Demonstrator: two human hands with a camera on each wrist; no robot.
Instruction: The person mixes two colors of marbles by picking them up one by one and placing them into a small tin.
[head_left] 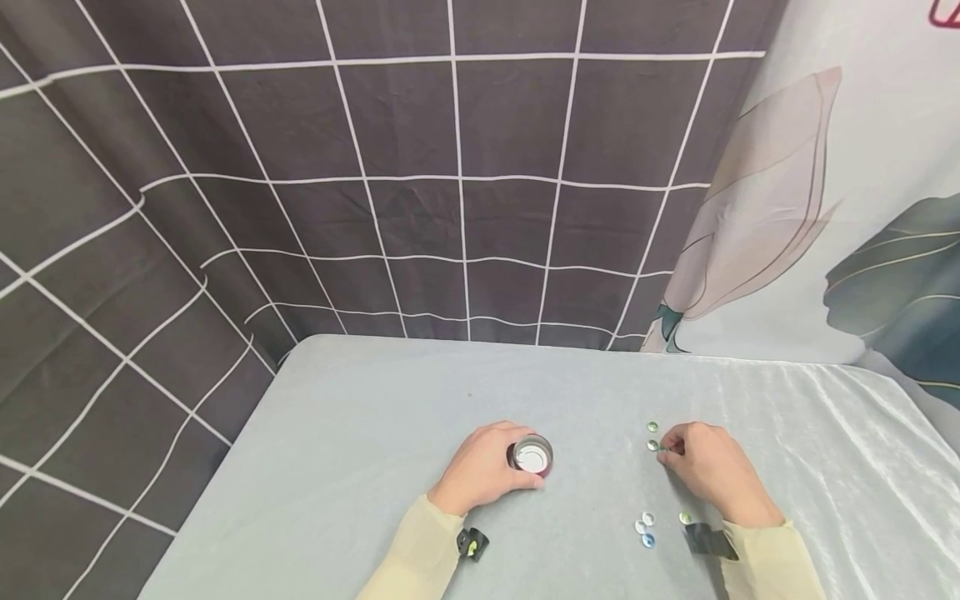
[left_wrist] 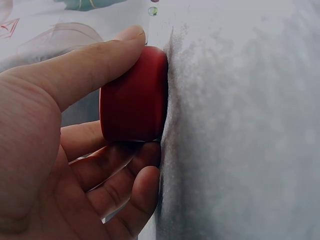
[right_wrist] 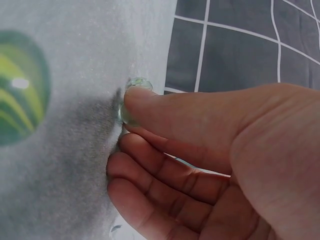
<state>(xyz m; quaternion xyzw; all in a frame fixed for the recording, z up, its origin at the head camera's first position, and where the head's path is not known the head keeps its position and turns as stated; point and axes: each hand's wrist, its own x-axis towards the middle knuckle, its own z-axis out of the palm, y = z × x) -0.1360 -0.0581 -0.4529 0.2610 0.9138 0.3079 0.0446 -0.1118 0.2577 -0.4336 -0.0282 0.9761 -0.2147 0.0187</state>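
Observation:
My left hand (head_left: 487, 468) grips a small round red cup (left_wrist: 134, 97), thumb on one side and fingers around the other. From above, the cup's open top shows a pale, shiny bottom, and it stands on the cloth. To the right, my right hand (head_left: 708, 467) pinches a clear greenish glass pebble (right_wrist: 129, 114) between thumb and forefinger, low against the cloth; the thumb partly hides it. Right by these fingertips lies another glass pebble (head_left: 652, 446), and a green one (head_left: 652, 426) lies just beyond.
Nearer the front lie two clear pebbles (head_left: 644, 522) and a blue one (head_left: 648, 541). A green-and-yellow pebble (head_left: 686, 518) lies near the right wrist's black strap (head_left: 708, 540). Pale cloth (head_left: 360, 433) covers the table; a dark checked curtain (head_left: 405, 217) hangs behind.

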